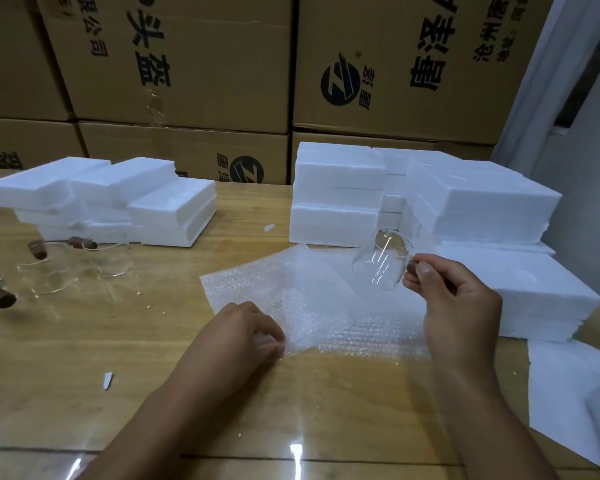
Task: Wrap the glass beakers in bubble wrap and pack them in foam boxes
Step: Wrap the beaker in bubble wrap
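Clear beaker (381, 263) tilted over flat bubble wrap (309, 299); foam boxes (340, 188) stacked behind.

Left hand (246, 332), right hand (459, 301): bare, as forearms (160, 410); short thumbnail.

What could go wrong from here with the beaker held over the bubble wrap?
The right hand pinches the glass beaker only by its brown handle, tilted in the air; a slip could drop it.
The left hand holds the bubble wrap at one edge only, so it may shift as the beaker lands.
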Demonstrator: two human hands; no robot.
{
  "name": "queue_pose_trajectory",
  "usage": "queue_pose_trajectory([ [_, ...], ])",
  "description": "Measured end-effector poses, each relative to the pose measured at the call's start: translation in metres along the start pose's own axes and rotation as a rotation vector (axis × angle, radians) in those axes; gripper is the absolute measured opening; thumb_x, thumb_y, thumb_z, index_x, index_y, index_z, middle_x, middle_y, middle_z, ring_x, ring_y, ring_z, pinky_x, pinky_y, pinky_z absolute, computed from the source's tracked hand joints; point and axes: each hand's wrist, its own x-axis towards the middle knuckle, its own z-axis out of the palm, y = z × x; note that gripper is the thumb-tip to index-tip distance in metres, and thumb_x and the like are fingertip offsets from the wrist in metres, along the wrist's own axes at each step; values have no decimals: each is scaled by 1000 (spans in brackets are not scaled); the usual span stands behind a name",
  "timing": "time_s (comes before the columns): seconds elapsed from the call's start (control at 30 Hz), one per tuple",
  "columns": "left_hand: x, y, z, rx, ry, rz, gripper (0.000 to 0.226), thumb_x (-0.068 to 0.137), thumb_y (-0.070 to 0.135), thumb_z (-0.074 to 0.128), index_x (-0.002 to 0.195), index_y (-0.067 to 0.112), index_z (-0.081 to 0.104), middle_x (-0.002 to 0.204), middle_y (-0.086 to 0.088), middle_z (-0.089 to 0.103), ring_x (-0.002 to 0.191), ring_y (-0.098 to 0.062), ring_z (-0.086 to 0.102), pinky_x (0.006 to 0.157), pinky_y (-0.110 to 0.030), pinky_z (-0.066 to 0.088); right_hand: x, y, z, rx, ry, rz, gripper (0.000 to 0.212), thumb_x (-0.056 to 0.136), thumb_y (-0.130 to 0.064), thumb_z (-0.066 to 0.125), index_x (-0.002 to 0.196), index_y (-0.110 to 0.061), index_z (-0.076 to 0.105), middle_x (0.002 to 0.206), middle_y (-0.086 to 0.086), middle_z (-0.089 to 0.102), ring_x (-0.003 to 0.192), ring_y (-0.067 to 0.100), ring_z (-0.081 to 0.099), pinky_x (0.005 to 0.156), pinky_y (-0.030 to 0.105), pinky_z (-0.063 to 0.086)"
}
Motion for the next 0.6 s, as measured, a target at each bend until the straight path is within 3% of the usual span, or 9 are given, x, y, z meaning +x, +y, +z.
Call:
queue_pose_trajectory([
  [0.13,2,-2,3,-87,75,-50,29,81,31,76,60,47,65,82,23,63,85,10,55,62,-10,40,-1,1,2,1,-33,-14,17,93,-13,62,95,-23,75,88,-8,76,79,9,74,78,29,55],
  [0.23,1,-3,1,-142,141,-87,28,83,32,76,61,46,66,86,35,61,82,13,56,59,-7,40,-1,2,3,0,-60,-11,16,93,-13,62,93,-22,75,87,-8,76,79,10,74,79,32,56],
  [0.3,0,-2,0,-160,159,-83,27,86,33,73,63,47,65,87,34,61,85,13,55,61,-7,39,-2,3,3,0,-67,-11,16,92,-13,62,92,-23,75,87,-8,76,79,10,74,80,33,56],
  [0.43,-2,-2,-4,-231,255,-83,24,90,32,67,69,41,64,86,27,62,88,6,54,67,-11,35,-2,3,3,11,-61,-24,17,92,-13,62,93,-22,76,87,-7,76,79,11,74,82,37,57],
  [0.6,-2,-3,-9,-397,354,-119,19,95,26,58,78,30,66,85,24,69,81,5,60,66,-23,40,-5,-4,3,89,-103,-112,18,93,-12,61,96,-22,76,89,-3,77,83,17,74,80,31,60],
])
